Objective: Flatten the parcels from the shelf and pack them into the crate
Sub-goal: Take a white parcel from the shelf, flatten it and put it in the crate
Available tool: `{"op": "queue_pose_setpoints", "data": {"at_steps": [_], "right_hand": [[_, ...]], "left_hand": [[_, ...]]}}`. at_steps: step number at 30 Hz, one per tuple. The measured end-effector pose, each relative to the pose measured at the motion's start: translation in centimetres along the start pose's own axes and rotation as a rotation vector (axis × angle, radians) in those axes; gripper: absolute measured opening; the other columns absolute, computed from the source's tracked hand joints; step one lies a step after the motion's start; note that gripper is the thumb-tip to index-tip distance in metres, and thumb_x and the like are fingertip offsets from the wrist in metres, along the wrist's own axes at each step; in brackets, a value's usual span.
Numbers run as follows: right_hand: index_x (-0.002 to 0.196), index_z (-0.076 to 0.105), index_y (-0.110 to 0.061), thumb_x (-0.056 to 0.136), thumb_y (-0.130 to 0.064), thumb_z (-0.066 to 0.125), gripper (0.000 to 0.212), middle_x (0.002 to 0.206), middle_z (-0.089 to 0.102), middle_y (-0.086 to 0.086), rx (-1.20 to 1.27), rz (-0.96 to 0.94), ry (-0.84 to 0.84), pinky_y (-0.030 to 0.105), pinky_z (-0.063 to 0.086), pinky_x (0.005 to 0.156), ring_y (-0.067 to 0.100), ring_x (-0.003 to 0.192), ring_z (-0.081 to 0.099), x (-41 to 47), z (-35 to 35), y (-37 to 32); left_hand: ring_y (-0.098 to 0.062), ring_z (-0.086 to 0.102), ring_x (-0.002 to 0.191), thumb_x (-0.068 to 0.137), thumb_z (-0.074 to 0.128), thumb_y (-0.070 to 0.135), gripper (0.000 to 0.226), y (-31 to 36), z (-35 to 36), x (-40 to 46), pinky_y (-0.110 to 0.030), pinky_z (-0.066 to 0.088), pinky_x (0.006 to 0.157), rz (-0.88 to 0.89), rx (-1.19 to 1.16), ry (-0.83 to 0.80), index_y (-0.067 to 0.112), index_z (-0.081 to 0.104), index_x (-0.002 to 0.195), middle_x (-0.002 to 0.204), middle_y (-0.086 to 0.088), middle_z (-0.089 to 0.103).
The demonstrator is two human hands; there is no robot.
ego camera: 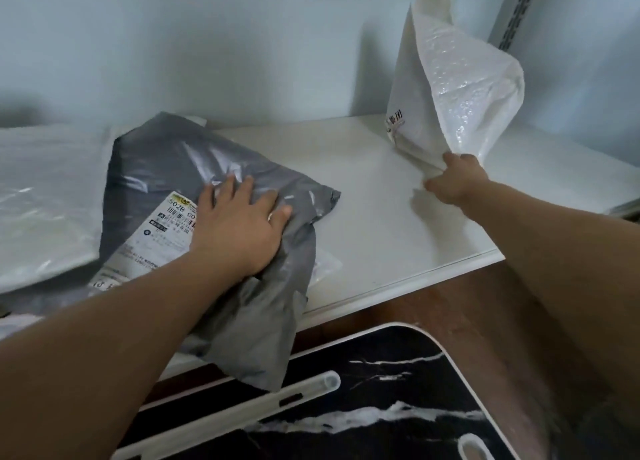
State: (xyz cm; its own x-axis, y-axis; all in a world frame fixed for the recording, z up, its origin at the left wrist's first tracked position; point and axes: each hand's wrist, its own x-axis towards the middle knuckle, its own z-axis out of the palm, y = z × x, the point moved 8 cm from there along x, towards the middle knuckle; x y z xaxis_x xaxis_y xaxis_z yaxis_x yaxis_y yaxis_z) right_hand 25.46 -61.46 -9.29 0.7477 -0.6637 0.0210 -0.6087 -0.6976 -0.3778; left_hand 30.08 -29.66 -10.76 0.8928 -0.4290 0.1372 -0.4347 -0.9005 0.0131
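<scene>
Pressing down on a grey parcel (214,196), the left hand (239,231) lies flat with its fingers (249,191) spread and straight over the crinkled, glossy plastic. The soft bag lies on the smooth white shelf (374,217), its lower corner drooping past the front edge, and a white printed label (162,231) sits beside the wrist. To the right, well apart, the right hand (457,182) pinches the bottom edge of a white parcel (446,89), fingers curled round it; this padded mailer has a bubbled, shiny face and stands up on end, bent into a loose cone. At the far left of the shelf lies a clear, wrinkled plastic bag (45,189), touching the grey parcel. Below the shelf shows a black, white-veined marble-patterned tabletop (381,407) with a rounded pale rim.
</scene>
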Motion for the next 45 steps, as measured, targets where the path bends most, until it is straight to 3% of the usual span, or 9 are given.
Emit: {"op": "queue_pose_setpoints", "data": {"at_steps": [11,19,22,25,28,32,37,40,45], "right_hand": [[0.128,0.056,-0.004,0.098,-0.026,0.048,0.038,0.130,0.048,0.014,0.056,-0.351,0.539,0.042,0.038,0.097,0.031,0.121,0.045,-6.3,-9.6,-4.7],[0.129,0.055,-0.006,0.098,-0.023,0.051,0.036,0.134,0.045,0.014,0.278,-0.375,0.628,0.031,0.035,0.094,0.032,0.114,0.050,-14.9,-23.2,-7.3],[0.122,0.060,-0.007,0.094,-0.025,0.059,0.033,0.127,0.054,0.015,0.429,-0.350,0.642,0.028,0.034,0.097,0.030,0.116,0.052,-18.9,-28.0,-7.5],[0.105,0.069,-0.009,0.086,-0.026,0.067,0.025,0.105,0.068,0.011,0.747,-0.254,0.481,0.036,0.049,0.095,0.027,0.098,0.064,-22.5,-29.8,-6.6],[0.069,0.063,-0.009,0.085,-0.013,0.068,0.017,0.075,0.063,0.009,1.243,-0.154,0.195,0.037,0.059,0.072,0.022,0.070,0.062,-26.9,-27.9,-6.6],[0.076,0.057,-0.001,0.086,0.000,0.068,0.015,0.074,0.061,0.011,1.650,0.106,-0.125,0.030,0.060,0.064,0.019,0.063,0.061,-34.8,-20.0,-7.0],[0.087,0.060,0.006,0.088,0.006,0.062,0.002,0.090,0.066,0.017,1.780,0.339,-0.437,0.026,0.059,0.057,0.021,0.071,0.068,-44.4,-7.7,-8.7],[0.097,0.063,0.006,0.090,0.004,0.060,0.008,0.100,0.067,0.018,1.679,0.379,-0.582,0.029,0.056,0.073,0.022,0.082,0.066,-49.6,-2.2,-10.1],[0.096,0.062,-0.002,0.092,0.002,0.059,0.006,0.087,0.068,0.014,1.450,0.249,-0.610,0.018,0.052,0.057,0.016,0.073,0.067,-53.9,0.8,-11.4]], "left_hand": [[-0.031,0.014,0.146,0.100,0.026,0.046,0.058,1.0,-5.7,-0.8,-0.042,0.013,0.119,0.041,-0.219,0.054,0.013,0.033,0.147,0.156,-0.017,0.024],[-0.022,0.017,0.146,0.099,0.034,0.047,0.061,0.4,-15.0,-7.9,-0.036,0.019,0.118,0.050,-0.326,0.075,0.014,0.026,0.150,0.158,-0.009,0.021],[-0.022,0.031,0.140,0.096,0.045,0.047,0.061,-0.6,-18.5,-11.6,-0.034,0.027,0.112,0.023,-0.456,0.139,0.013,0.035,0.146,0.153,-0.009,0.034],[-0.024,0.044,0.132,0.091,0.056,0.048,0.064,-2.3,-21.4,-17.3,-0.032,0.035,0.104,-0.126,-0.734,0.181,0.013,0.041,0.143,0.146,-0.004,0.044],[-0.027,0.046,0.130,0.074,0.069,0.062,0.093,-4.3,-19.9,-23.2,-0.040,0.039,0.106,-0.413,-1.205,0.082,0.015,0.034,0.146,0.147,-0.008,0.042],[-0.036,0.045,0.128,0.067,0.070,0.061,0.096,-4.9,-15.7,-31.5,-0.053,0.045,0.099,-0.799,-1.799,-0.073,0.015,0.034,0.143,0.148,-0.018,0.034],[-0.035,0.055,0.115,0.074,0.063,0.058,0.076,-4.0,-13.2,-37.4,-0.049,0.050,0.089,-0.880,-2.231,-0.030,0.008,0.048,0.129,0.129,-0.019,0.056],[-0.027,0.059,0.100,0.092,0.054,0.046,0.044,-5.8,-11.6,-39.4,-0.044,0.049,0.083,-0.977,-2.239,0.170,0.008,0.055,0.115,0.118,-0.014,0.061],[-0.025,0.061,0.084,0.102,0.042,0.032,0.030,-8.7,-9.8,-41.1,-0.037,0.050,0.066,-1.107,-1.991,0.306,0.006,0.055,0.110,0.095,-0.011,0.064]]}}
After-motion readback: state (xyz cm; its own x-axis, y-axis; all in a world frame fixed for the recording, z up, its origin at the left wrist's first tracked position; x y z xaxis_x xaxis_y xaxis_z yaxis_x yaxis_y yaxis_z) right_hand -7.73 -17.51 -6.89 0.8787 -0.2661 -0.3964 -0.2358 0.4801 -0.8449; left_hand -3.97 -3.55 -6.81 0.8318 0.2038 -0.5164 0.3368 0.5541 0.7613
